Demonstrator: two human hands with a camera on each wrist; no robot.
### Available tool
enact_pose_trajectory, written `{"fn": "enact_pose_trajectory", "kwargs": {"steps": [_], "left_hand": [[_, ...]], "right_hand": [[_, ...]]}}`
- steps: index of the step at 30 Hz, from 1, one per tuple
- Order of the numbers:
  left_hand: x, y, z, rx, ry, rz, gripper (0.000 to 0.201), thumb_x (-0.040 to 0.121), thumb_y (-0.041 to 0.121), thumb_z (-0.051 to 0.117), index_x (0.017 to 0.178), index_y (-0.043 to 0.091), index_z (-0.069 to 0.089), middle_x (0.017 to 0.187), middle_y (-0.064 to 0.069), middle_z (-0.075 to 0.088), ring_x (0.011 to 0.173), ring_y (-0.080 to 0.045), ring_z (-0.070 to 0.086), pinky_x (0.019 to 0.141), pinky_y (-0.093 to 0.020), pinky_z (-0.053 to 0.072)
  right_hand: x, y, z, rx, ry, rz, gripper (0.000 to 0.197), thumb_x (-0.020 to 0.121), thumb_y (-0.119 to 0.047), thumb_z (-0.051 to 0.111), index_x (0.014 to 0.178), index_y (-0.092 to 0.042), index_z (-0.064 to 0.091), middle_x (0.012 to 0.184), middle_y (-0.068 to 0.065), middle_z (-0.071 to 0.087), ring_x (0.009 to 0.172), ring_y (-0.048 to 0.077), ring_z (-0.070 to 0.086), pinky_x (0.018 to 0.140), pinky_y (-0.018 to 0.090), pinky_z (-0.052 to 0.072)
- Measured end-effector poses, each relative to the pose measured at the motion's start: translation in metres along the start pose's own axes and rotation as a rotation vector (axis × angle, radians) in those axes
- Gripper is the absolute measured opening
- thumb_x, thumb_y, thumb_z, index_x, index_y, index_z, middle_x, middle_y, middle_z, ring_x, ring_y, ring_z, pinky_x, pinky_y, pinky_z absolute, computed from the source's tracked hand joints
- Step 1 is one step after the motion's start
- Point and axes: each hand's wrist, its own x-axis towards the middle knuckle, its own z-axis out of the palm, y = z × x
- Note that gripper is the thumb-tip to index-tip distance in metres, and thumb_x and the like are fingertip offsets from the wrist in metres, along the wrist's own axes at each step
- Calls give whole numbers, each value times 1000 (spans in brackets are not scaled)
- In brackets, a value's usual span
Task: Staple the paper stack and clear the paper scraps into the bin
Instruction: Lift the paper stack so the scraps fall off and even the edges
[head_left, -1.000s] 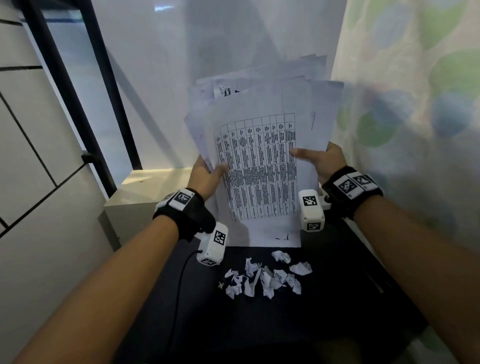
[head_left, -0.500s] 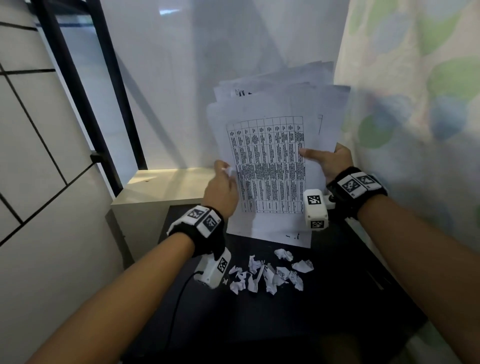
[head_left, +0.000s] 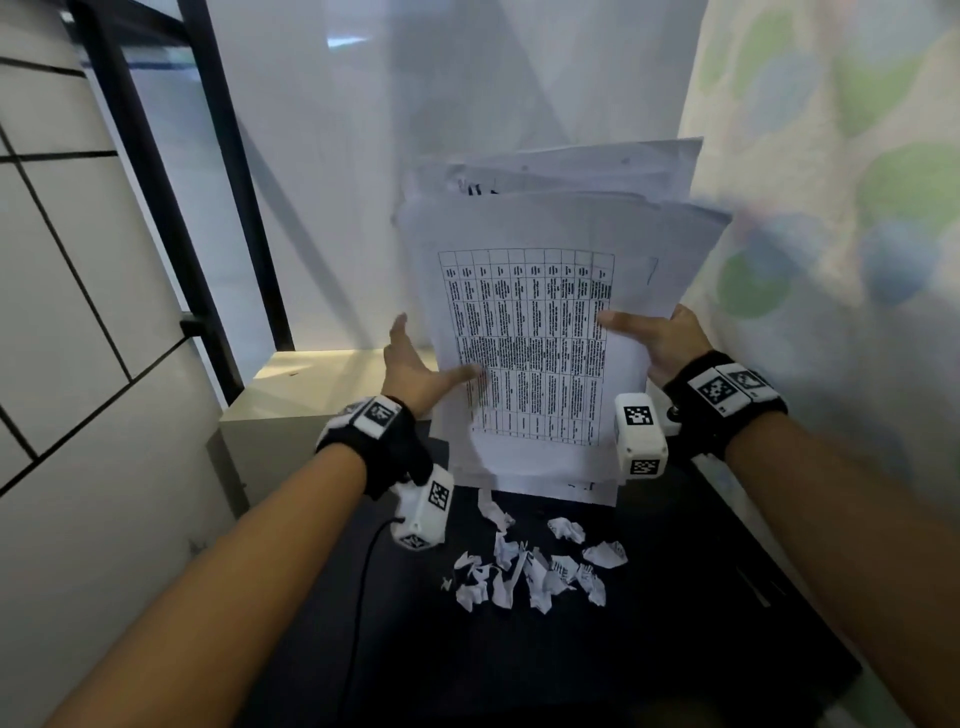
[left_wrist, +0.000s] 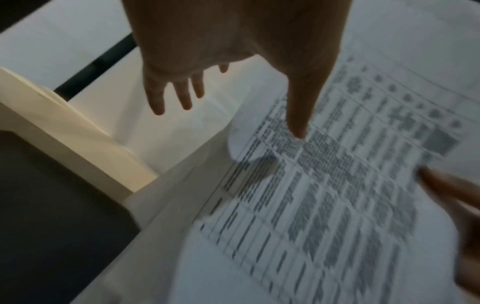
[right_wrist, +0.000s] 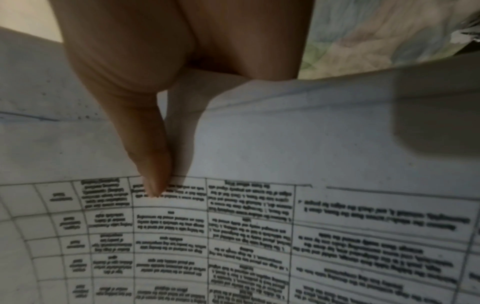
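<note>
The paper stack (head_left: 524, 343) stands upright with its lower edge on the black table (head_left: 675, 649); the front sheet carries a printed grid. My right hand (head_left: 644, 325) pinches the stack's right edge, thumb (right_wrist: 155, 181) on the front sheet (right_wrist: 259, 236), fingers hidden behind. My left hand (head_left: 426, 358) is at the stack's left edge with straight, spread fingers (left_wrist: 158, 98) off the paper and only the thumb tip (left_wrist: 298, 127) touching the front sheet (left_wrist: 337, 205). Several crumpled paper scraps (head_left: 530, 569) lie on the table in front of the stack.
A cream cabinet (head_left: 291, 384) stands behind the table's left corner. A patterned curtain (head_left: 831, 208) hangs close on the right, a white wall behind. A black cable (head_left: 363, 582) runs down from my left wrist camera. No stapler or bin is in view.
My left hand let go of the stack's left edge and opened; now only its thumb touches the front sheet. The fanned sheets have drawn closer together. The right hand kept its hold.
</note>
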Motion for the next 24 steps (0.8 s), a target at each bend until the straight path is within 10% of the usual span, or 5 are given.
{"fn": "enact_pose_trajectory", "kwargs": {"steps": [5,11,15,20,24], "left_hand": [[13,20,-5,-43,-31,89,56,77,7,74,128,0,51,129,-16,59,121,-30,56,104,-37,44],[5,32,3,-127,90,257,67,84,-7,58,142,5,26,140,-15,45,129,-27,45,107,-28,36],[0,34,8,-198,76,233,75,83,-6,60,144,2,17,138,-14,43,123,-22,47,107,-31,40],[-2,37,12,-160,69,250,47,90,-1,50,131,1,27,85,4,48,67,-2,48,52,-1,44],[4,47,12,-142,101,268,32,92,0,45,120,9,33,85,4,48,70,-8,50,61,-18,45]], "right_hand": [[5,0,10,-10,-63,-41,78,30,-32,91,101,-8,67,89,-1,76,92,19,71,90,33,55],[8,-4,19,-12,20,-88,93,33,-33,93,113,0,59,110,15,68,109,33,63,100,48,47],[8,-7,19,-131,4,-51,49,52,-5,87,95,-1,65,88,8,71,91,30,67,92,53,52],[4,-8,16,-172,62,-70,44,59,7,79,96,-7,60,94,13,67,97,35,65,90,55,52],[9,-16,19,-191,120,-174,63,62,13,71,107,-17,38,107,15,56,100,33,59,83,51,55]]}}
